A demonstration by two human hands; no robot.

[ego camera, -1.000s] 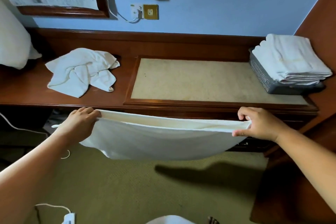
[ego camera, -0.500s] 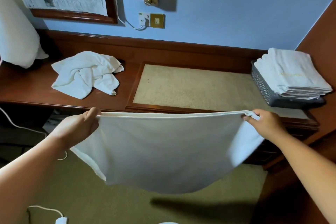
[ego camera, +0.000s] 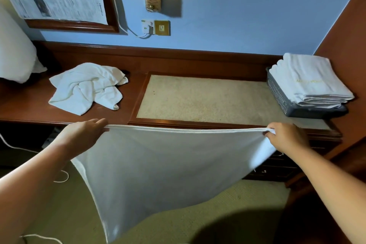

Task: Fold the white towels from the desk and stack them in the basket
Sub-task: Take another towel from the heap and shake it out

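Hanging btwn L grip (ego camera: 83,134), R grip (ego camera: 287,136) — towel (ego camera: 168,168)

Spread white towel (ego camera: 168,164) hangs; crumpled towel (ego camera: 85,87) on desk (ego camera: 29,109); folded stack (ego camera: 309,81) fills basket (ego camera: 281,97).

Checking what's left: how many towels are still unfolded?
2: a held towel stretched between the left hand and right hand, and a crumpled towel on the desk at left; that heap may hide more.

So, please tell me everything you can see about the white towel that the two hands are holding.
The held towel is plain white cloth with a hemmed edge, spread wide. The left hand and the right hand each pinch a top corner, pulling the upper edge taut in front of the desk. The rest hangs free below.
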